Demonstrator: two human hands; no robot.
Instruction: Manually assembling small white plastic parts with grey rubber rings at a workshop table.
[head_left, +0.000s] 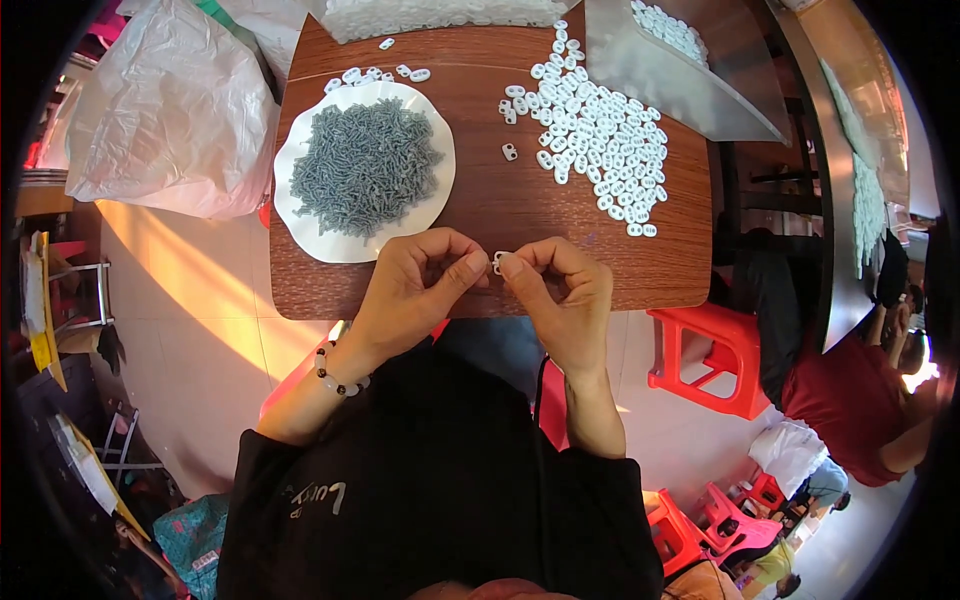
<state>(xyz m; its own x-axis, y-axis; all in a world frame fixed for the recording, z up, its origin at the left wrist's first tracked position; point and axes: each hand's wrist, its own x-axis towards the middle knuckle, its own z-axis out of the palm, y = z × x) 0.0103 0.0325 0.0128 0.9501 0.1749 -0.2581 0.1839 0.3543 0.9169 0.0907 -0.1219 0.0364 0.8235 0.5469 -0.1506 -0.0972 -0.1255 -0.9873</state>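
Note:
Close together over the table's near edge, both my hands are pinched. A small white two-hole oval piece [498, 261] sits between the fingertips of my right hand [565, 295]. The thumb and forefinger of my left hand [415, 285] press together right beside that piece; anything between them is too small to make out. Just beyond my left hand stands a white wavy-rimmed plate [290, 220], heaped with small grey screw-like pieces [365, 165]. A loose pile of white two-hole pieces [600, 140] spreads over the table [480, 180] to the right.
Several more white pieces [365, 76] lie behind the plate. A metal tray [690, 100] holding white pieces stands at the far right, and another full container [440, 12] is at the back. A pale plastic bag [170, 120] stands left; a red stool [715, 360] is at right, near another person [840, 400].

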